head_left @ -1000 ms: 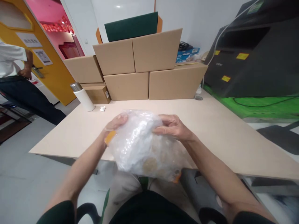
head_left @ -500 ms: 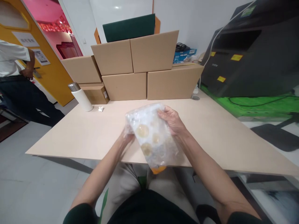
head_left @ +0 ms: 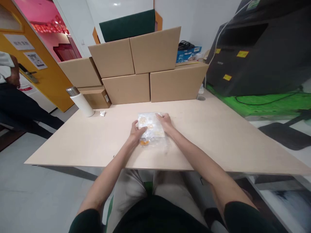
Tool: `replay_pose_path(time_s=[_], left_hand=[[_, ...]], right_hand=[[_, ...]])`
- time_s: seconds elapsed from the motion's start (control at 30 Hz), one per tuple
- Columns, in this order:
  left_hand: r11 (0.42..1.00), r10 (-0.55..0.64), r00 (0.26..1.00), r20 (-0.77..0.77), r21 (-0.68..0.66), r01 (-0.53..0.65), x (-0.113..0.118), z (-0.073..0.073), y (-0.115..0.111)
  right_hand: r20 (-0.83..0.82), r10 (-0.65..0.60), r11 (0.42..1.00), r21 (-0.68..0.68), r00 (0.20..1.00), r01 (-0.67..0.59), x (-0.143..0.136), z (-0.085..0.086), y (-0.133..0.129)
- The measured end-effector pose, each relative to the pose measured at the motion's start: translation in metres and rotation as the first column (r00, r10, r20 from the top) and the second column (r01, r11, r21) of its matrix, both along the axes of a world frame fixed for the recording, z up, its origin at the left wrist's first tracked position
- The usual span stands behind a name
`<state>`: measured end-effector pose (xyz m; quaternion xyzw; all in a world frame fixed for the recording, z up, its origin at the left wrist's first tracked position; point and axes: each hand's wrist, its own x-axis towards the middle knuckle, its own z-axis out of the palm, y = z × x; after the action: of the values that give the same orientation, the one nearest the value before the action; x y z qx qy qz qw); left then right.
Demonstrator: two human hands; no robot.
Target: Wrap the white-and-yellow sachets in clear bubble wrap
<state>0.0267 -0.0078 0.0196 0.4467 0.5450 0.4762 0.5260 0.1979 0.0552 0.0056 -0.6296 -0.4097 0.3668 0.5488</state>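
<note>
A package in clear, crinkled plastic wrap (head_left: 152, 130) rests on or just over the table in front of me. Through the wrap show pale white surfaces with yellowish round patches, and something orange at its near left corner; what exactly is inside I cannot make out. My left hand (head_left: 136, 132) grips its left side, thumb on top and fingers along the edge. At the upper right corner, my right hand (head_left: 166, 123) pinches the wrap, with some fingers hidden underneath. Loose plastic spreads toward me below the right hand.
Cardboard boxes (head_left: 126, 89) are stacked along the table's (head_left: 80, 145) far edge, with a dark green box (head_left: 127, 26) on top. A white flask (head_left: 82, 105) and a crumpled tissue (head_left: 102, 113) stand at left. A large black machine (head_left: 247, 64) is at right; a person (head_left: 21, 103) stands far left.
The package has come down from a raised, tilted position over the table's near edge to lie flatter, farther away on the table. My left hand has shifted from beneath it to its left side.
</note>
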Motion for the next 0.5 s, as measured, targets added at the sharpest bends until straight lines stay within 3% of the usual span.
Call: replay_pose_path(time_s=[0.07, 0.1, 0.17, 0.27, 0.37, 0.5], left_hand=[[0.999, 0.009, 0.964, -0.264, 0.048, 0.004, 0.001, -0.005, 0.009], [0.995, 0.018, 0.912, -0.409, 0.098, 0.024, 0.000, -0.007, 0.012], [0.965, 0.088, 0.752, -0.654, 0.242, 0.098, -0.005, -0.010, 0.015], [0.871, 0.149, 0.524, -0.838, 0.362, 0.331, -0.016, -0.015, 0.017], [0.808, -0.003, 0.365, -0.931, 0.213, 0.549, -0.029, -0.017, 0.018], [0.758, -0.133, 0.228, -0.964, 0.049, 0.650, -0.040, -0.012, 0.027]], right_hand=[[0.163, -0.055, 0.994, 0.103, 0.985, 0.039, 0.004, -0.008, 0.002], [0.272, -0.051, 0.985, 0.175, 0.961, 0.003, 0.006, -0.011, 0.000], [0.495, 0.052, 0.953, 0.235, 0.867, -0.191, 0.011, -0.013, -0.007], [0.654, 0.352, 0.880, 0.013, 0.669, -0.475, 0.022, -0.013, -0.020], [0.672, 0.530, 0.799, -0.192, 0.516, -0.570, 0.038, -0.013, -0.025], [0.703, 0.602, 0.730, -0.292, 0.378, -0.618, 0.056, -0.016, -0.016]])
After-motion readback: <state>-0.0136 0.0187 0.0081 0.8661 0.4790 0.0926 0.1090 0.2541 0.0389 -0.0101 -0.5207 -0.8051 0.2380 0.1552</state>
